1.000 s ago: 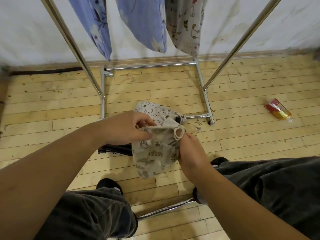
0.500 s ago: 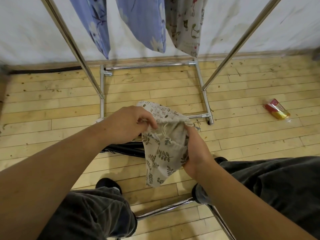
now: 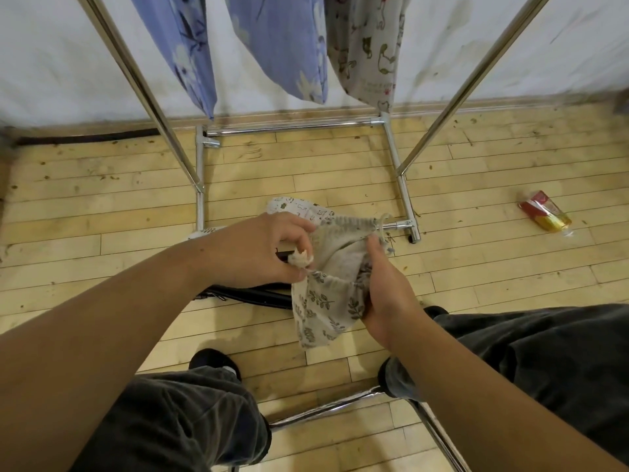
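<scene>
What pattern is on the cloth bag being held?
The cloth bag is beige with dark leaf sprigs; head view.

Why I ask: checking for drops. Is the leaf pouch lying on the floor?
No, the left hand and right hand both hold the leaf pouch up off the floor.

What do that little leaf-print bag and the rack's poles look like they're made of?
Leaf-print bag: probably woven cotton or linen, matte; it creases and drapes softly. Rack poles: apparently chromed or polished steel; bright mirror-like streaks run along them.
</scene>
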### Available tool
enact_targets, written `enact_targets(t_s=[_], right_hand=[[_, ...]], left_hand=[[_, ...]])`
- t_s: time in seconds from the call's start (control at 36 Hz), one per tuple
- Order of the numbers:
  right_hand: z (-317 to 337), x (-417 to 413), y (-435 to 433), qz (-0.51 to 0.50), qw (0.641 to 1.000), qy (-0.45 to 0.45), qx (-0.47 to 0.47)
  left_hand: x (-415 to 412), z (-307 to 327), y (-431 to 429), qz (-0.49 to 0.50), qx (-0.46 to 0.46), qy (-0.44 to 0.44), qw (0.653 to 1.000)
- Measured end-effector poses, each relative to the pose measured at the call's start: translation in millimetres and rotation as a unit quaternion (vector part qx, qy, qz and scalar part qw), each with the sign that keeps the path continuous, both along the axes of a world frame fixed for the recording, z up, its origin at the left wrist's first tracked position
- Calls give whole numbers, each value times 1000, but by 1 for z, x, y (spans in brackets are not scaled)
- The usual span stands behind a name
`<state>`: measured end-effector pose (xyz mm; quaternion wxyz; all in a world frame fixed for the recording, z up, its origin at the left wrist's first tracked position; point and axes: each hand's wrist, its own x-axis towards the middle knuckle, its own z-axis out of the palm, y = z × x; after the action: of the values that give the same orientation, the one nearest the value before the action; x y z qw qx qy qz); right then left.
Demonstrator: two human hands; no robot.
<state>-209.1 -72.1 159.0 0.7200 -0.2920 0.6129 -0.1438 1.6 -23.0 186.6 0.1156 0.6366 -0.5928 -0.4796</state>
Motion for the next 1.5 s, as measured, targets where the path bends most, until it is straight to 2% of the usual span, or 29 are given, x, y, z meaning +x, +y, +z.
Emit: enact_targets(t_s=[0.08,0.39,0.56,0.69,0.81,0.89,1.03,1.11,1.36,1.5], right_hand=[[-2,-3,-4,-3,1000,8,-13],[-10,-9,-13,-49,996,36,-62],[-7,-13,-16,-67,995,36,-63],[-4,-16,-19,-65,995,46,-64],[-7,-17,-21,-58,995,47,-67],[-11,-19,-22,-49,995,47,-72],[-14,-21,-22,-24,995,54,-85],[-14,-22,-20,-6,995,42,-90],[-10,-23,-18,18,995,-5,-99],[-12,-27,-20,40,993,16,-112]], left_hand=[[-2,-1,2,-27,0,-15,1000],[-5,7,2,-43,50,59,996],[-7,6,4,-66,152,56,985],[-6,0,9,-110,208,10,972],[-6,-4,10,-83,153,-26,984],[-6,-5,4,3,65,-32,997],[-5,-5,-8,108,-12,-41,993],[-4,-9,-11,123,-1,-40,992],[-14,-16,-16,28,68,-49,996],[-15,-17,-21,78,53,-78,993]])
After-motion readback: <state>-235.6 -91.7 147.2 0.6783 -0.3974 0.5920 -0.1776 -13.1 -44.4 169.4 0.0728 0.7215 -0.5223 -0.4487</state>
